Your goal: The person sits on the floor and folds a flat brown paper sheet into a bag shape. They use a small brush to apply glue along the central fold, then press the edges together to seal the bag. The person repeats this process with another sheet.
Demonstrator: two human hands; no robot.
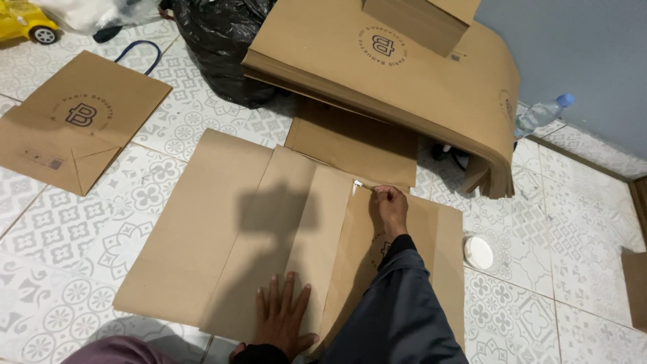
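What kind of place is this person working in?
Probably a room in a home used for making paper bags by hand. The floor is patterned tile, a thick stack of flat brown bags lies by the wall, and a toy car sits in a corner.

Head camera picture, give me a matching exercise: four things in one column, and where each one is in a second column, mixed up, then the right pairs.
Things:
1. left hand
2. right hand
3. plastic bottle
4. round white lid

Places:
A. lying by the blue wall
B. on the floor tiles, right of the flat brown paper sheet
C. pressed flat on the sheet's near edge
D. pinching a small white tool at the sheet's far fold

Pairs: 1-C, 2-D, 3-A, 4-B
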